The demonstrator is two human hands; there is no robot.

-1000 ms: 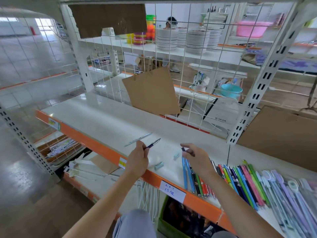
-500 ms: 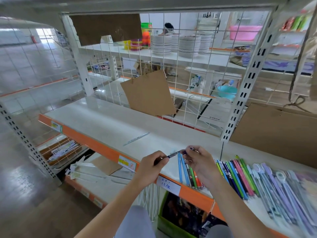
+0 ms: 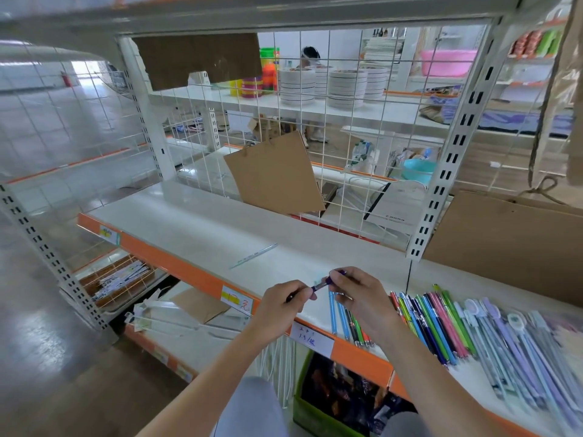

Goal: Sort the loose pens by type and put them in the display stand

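Single head-worn wide-angle view. It looked forward and down, close over the white shelf (image 3: pixel 195 228) and both forearms.

From my seat, the dark pen (image 3: pixel 319 286) was mostly buried inside the left hand (image 3: pixel 282 305) and right hand (image 3: pixel 359 296); I could not read its type. The pale pens (image 3: pixel 520 345) at the right smeared into blur and ran off the edge. The price tag (image 3: pixel 310 339) writing was too small to read.
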